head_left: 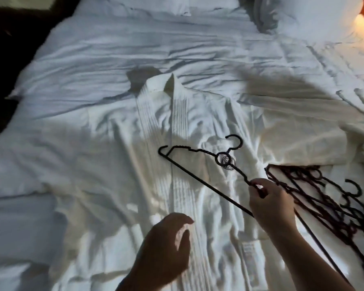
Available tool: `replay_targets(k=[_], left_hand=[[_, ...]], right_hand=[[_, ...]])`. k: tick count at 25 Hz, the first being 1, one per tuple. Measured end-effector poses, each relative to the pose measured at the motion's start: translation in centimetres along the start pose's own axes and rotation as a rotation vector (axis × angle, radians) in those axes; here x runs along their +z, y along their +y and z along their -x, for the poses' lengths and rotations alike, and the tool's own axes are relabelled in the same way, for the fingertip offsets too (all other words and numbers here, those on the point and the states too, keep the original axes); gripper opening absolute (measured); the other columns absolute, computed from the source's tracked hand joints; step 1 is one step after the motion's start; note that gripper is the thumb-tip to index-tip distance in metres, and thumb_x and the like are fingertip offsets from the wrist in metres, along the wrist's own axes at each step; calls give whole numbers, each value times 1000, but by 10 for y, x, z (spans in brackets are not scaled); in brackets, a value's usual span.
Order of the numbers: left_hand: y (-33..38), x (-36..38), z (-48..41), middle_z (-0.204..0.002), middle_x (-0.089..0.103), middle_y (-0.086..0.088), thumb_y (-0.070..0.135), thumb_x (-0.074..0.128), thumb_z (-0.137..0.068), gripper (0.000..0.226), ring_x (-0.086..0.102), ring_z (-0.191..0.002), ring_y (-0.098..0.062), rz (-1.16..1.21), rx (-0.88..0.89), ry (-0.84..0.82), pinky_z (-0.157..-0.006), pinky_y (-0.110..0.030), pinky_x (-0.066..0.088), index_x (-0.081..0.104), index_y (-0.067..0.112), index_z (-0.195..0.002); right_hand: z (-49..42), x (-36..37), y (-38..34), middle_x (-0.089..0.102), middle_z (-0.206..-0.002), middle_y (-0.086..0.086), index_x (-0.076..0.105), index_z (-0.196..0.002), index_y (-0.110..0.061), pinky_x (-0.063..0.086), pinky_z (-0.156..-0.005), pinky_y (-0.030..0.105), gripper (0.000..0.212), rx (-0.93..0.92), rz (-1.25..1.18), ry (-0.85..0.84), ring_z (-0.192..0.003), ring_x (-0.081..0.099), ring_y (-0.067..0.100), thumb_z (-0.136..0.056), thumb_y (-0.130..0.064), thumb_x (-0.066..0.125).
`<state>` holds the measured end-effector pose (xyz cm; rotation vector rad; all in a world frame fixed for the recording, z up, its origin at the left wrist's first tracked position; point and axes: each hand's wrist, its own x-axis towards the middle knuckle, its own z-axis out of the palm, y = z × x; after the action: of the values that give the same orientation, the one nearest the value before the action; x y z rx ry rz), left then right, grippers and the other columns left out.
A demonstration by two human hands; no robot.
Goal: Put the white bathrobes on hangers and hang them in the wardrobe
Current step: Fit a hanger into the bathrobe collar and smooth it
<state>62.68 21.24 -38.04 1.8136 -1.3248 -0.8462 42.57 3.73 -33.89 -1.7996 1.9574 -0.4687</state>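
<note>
A white bathrobe (156,143) lies spread flat on the bed, collar toward the far side. Over its chest hangs a black hanger (198,164), hook pointing away from me. My right hand (269,200) pinches the hanger's right shoulder between thumb and fingers and holds it just above the robe. My left hand (168,244) hovers over the robe's lower front with its fingers loosely spread, holding nothing. A second white robe (303,133) lies bunched to the right.
Several more black hangers (324,198) lie in a pile on the bed at the right. The white duvet (135,49) covers the bed, with pillows (303,15) at the far end. Dark floor lies off the left edge.
</note>
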Motion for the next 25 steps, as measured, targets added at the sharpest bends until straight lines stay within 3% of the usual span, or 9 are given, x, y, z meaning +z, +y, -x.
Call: replay_targets(k=[2,5,7,12,15,18,21,25], left_hand=[[-25,-45,-37,-111,65,19,25,54,-88,25,64,-103,0,-115,16,170,-87,-23,55,68,30,-108],[-64,-98,-112,-118,66,5,23,54,-84,32,61,-113,-17,-312,24,341,-101,-24,44,68,21,-113],[-84,-116,-160,-128,64,-6,25,56,-84,41,56,-123,-26,-388,17,407,-107,-32,41,66,14,-121],[-122,-125,-255,-151,47,-26,32,52,-92,64,40,-145,-42,-512,26,501,-114,-53,41,47,-4,-145],[-146,-132,-296,-159,36,-23,41,53,-95,69,30,-151,-38,-598,107,534,-121,-48,32,42,-1,-149],[-158,-119,-301,-166,28,-15,44,50,-97,73,20,-156,-28,-622,42,556,-123,-47,27,35,3,-155],[-166,-113,-299,-166,26,-15,42,46,-101,70,18,-157,-27,-676,96,586,-121,-49,29,33,2,-157],[-168,-112,-300,-166,25,-15,39,48,-101,70,20,-156,-27,-701,120,621,-120,-49,30,30,1,-157]], right_hand=[[-18,14,-18,62,-64,-11,77,-99,-23,36,-63,28,15,37,-30,43,-61,56,12,-89,-16,68],[-59,38,-49,59,-66,-4,77,-100,-20,37,-70,31,14,19,-27,94,-74,60,28,-90,-16,68],[-86,52,-66,61,-69,1,77,-101,-19,39,-72,32,15,0,-16,124,-82,63,34,-90,-16,68],[-140,74,-104,61,-67,-2,78,-103,-19,40,-70,32,18,-192,-47,104,-70,56,27,-90,-12,69],[-166,90,-133,67,-69,3,79,-103,-21,41,-70,30,20,-312,-37,111,-72,59,28,-89,-11,69],[-191,110,-152,69,-69,2,78,-99,-21,43,-68,31,19,-409,-36,102,-72,62,30,-88,-9,67],[-209,132,-165,64,-65,-1,77,-96,-21,48,-65,34,19,-496,-26,74,-67,59,27,-87,-8,66],[-227,158,-184,64,-72,-4,76,-97,-22,48,-69,33,19,-548,-5,59,-75,63,27,-86,-10,67]])
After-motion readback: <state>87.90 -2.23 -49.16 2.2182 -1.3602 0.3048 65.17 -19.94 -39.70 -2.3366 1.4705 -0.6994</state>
